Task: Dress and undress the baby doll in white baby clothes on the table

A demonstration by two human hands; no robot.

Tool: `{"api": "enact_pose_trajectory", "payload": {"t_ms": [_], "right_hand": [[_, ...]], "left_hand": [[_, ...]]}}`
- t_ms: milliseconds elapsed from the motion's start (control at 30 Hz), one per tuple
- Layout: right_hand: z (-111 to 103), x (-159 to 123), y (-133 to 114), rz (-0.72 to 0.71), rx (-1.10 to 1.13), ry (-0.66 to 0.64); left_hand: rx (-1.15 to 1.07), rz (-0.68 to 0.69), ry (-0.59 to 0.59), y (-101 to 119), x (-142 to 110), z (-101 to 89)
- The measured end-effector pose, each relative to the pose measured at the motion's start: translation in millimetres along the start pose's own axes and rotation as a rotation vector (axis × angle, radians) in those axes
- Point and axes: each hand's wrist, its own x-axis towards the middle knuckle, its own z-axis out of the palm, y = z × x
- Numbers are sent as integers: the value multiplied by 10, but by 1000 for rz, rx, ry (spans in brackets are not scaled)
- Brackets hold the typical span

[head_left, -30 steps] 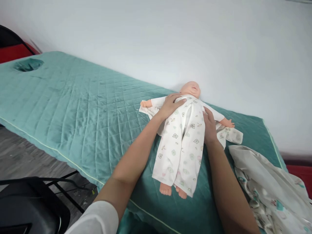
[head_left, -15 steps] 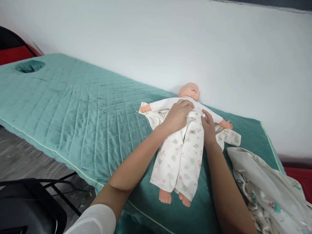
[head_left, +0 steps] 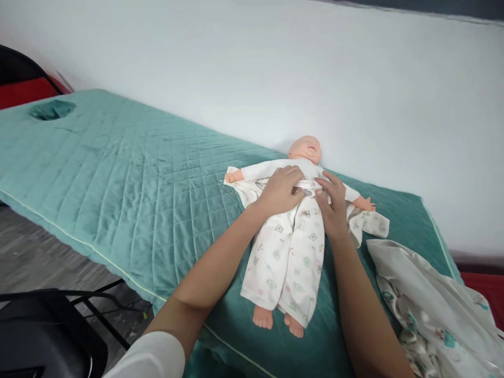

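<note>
A baby doll (head_left: 305, 148) in a white long-sleeved top (head_left: 263, 169) lies on its back, arms spread. Printed white baby trousers (head_left: 281, 257) cover its legs, and its bare feet show below the hems. At the waistband, my left hand (head_left: 281, 190) has its fingers curled around the cloth on the left side. My right hand (head_left: 334, 203) pinches the waistband on the opposite side, thumb and fingers close to the fabric. A printed baby garment (head_left: 368, 223) lies spread beneath the doll, its sleeves showing at both sides.
The green quilted bed (head_left: 157, 173) stands against a white wall (head_left: 220, 63), with a face hole (head_left: 53, 110) at its far left end. A crumpled printed white cloth (head_left: 429, 294) lies at the right edge. A black chair (head_left: 51, 331) is at the lower left.
My left hand has moved from the doll's chest to the trouser waistband. The trouser top has come down from the chest to the belly. My right hand has shifted inward onto the waistband.
</note>
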Motion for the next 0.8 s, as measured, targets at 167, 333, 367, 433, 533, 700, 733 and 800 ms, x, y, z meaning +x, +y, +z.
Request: {"api": "enact_pose_trajectory", "payload": {"t_ms": [167, 333, 367, 433, 533, 700, 733, 800], "right_hand": [[10, 2, -69, 15, -14, -69], [65, -15, -67, -46, -69, 33], [73, -23, -69, -48, -80, 61], [80, -39, -78, -41, -97, 104], [71, -67, -78, -51, -113, 135], [48, -141, 26, 32, -204, 184], [43, -159, 59, 56, -223, 203], [25, -192, 125, 107, -250, 223]], "left_hand": [[-38, 18, 10, -26, -6, 25], [0, 25, 16, -31, -7, 49], [19, 24, 17, -27, -11, 50], [58, 12, 23, -28, -22, 54], [87, -33, 55, -68, -51, 60], [137, -126, 138, -225, -158, 51], [153, -142, 146, -262, -196, 43], [185, -164, 149, -333, -294, 22]]}}
